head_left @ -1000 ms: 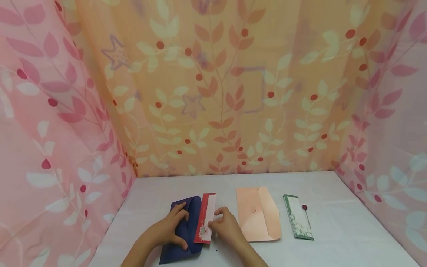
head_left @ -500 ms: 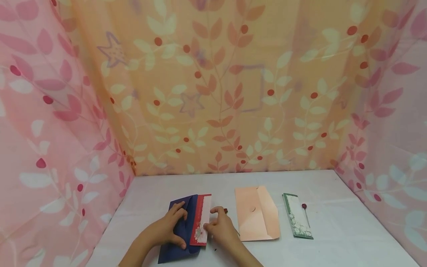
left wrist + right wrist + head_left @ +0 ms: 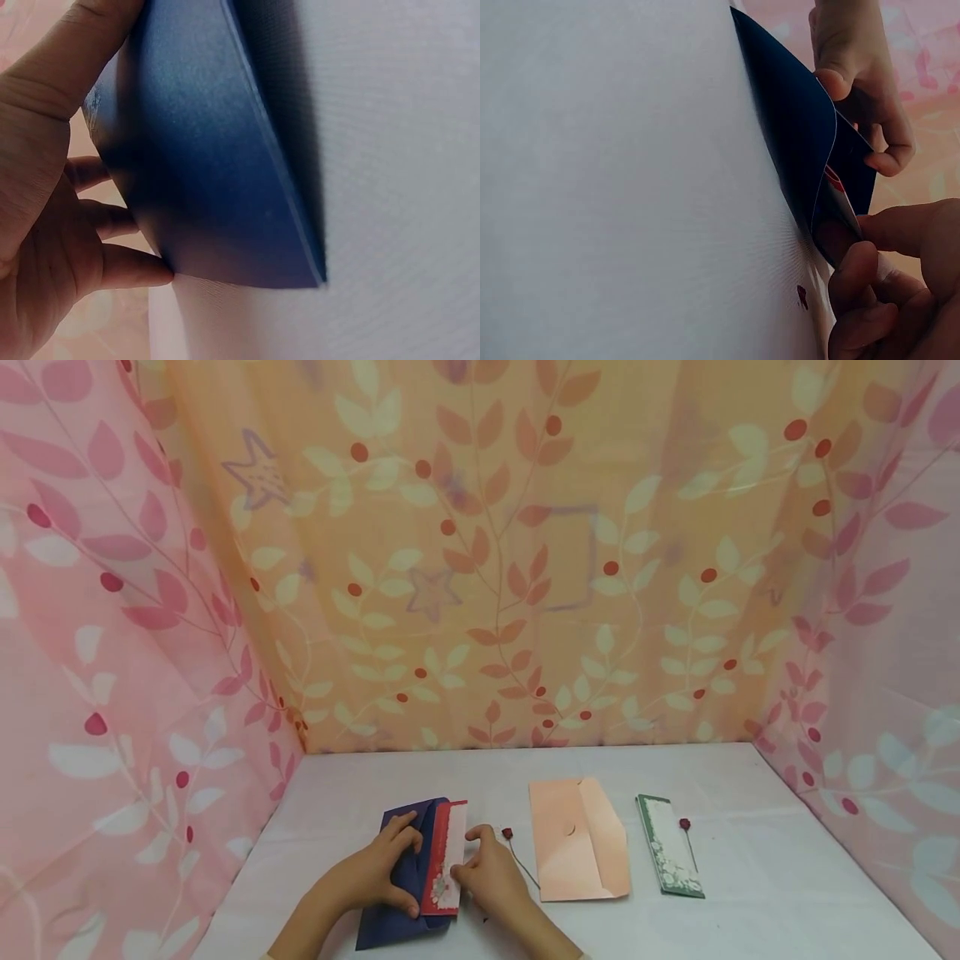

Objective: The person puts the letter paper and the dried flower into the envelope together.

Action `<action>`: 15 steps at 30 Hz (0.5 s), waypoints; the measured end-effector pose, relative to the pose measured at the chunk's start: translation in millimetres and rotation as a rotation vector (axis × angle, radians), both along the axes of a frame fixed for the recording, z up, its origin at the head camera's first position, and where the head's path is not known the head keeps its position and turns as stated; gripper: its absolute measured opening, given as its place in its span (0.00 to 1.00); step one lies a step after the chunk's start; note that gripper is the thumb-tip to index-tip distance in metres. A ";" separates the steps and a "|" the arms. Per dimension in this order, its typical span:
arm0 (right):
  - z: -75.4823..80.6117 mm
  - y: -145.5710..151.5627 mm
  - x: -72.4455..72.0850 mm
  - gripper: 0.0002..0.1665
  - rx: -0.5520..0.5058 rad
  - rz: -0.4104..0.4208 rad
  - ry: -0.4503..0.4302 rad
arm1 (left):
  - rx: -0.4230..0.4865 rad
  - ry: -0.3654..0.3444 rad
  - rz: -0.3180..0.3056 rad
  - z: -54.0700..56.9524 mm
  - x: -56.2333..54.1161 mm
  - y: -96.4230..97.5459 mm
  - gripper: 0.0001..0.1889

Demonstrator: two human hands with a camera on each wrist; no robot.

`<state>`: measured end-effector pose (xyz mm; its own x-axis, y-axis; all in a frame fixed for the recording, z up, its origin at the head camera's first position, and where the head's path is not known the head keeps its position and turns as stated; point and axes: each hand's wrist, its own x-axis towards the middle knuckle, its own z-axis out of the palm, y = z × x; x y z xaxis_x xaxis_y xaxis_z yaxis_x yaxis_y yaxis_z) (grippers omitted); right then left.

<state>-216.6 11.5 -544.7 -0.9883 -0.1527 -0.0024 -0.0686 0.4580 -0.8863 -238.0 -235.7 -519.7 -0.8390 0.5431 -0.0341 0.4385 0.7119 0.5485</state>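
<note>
A dark blue envelope [image 3: 409,870] lies on the left of the table, its flap side facing right. My left hand [image 3: 367,877] grips it across the back, thumb at the near side and fingers at the far side; in the left wrist view the envelope [image 3: 217,172] bows between them. My right hand [image 3: 497,875] pinches the right edge of a red and white flowered card [image 3: 447,852]. The card overlaps the envelope's opening. In the right wrist view, the card [image 3: 842,196] sits partly within the envelope's mouth, much of it hidden.
A peach envelope [image 3: 566,860] lies right of my right hand. Beyond it is a green and white flowered card [image 3: 671,852] with a dark red rose stick [image 3: 685,825] on it. Another rose stick [image 3: 507,833] lies beside the peach envelope. Patterned curtains [image 3: 480,610] enclose the table.
My right hand has moved left with the red card, which now overlaps the blue envelope more. The rose stick behind that hand has come into view. My left hand keeps its place.
</note>
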 end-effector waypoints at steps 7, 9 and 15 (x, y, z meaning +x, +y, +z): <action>4.6 -6.8 -2.7 0.31 0.048 -0.005 -0.001 | -0.001 0.014 -0.007 -2.0 -0.8 -1.1 0.40; 6.0 -8.5 -3.1 0.31 0.052 -0.003 -0.009 | -0.002 0.021 -0.007 -3.1 -1.0 -1.8 0.40; 7.4 -12.2 -4.6 0.31 0.080 0.005 -0.003 | -0.001 0.028 -0.012 -4.7 -1.8 -2.8 0.41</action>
<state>-221.3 -0.7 -537.2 -0.9874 -0.1573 -0.0176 -0.0689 0.5272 -0.8469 -239.8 -238.4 -524.4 -0.8328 0.5535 -0.0112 0.4627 0.7071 0.5347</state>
